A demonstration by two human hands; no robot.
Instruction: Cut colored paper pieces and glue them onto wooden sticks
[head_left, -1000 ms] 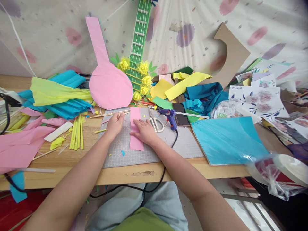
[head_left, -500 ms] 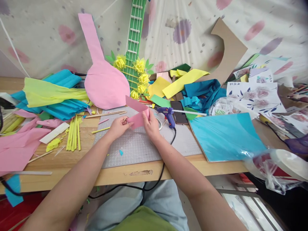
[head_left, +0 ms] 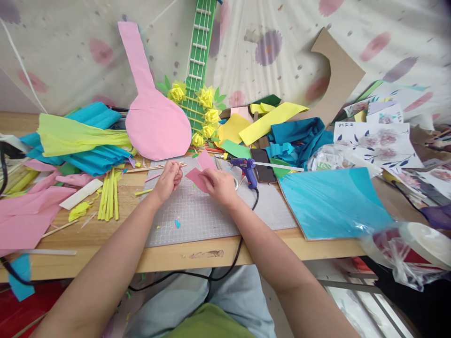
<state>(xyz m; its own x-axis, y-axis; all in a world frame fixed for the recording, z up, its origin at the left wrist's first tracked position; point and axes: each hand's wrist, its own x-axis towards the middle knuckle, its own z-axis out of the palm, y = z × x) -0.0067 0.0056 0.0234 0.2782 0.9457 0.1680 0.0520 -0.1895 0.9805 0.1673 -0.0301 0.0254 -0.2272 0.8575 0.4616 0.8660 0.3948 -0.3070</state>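
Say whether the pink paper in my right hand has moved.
Yes: the pink paper has shifted away from the front edge of the cutting mat.

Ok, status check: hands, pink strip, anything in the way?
Right hand pinching pink strip over mat. Left hand curled, contents unclear. Glue gun close on right hand's right.

The one view looks from the wearer's head, facing forward and down across the counter (head_left: 165, 257). It sits near enough that the left forearm (head_left: 109, 263) and right forearm (head_left: 275, 253) reach in from the near edge, with the lap (head_left: 243, 300) below. The counter spans left to right; a patterned sheet (head_left: 296, 28) backs the far side.
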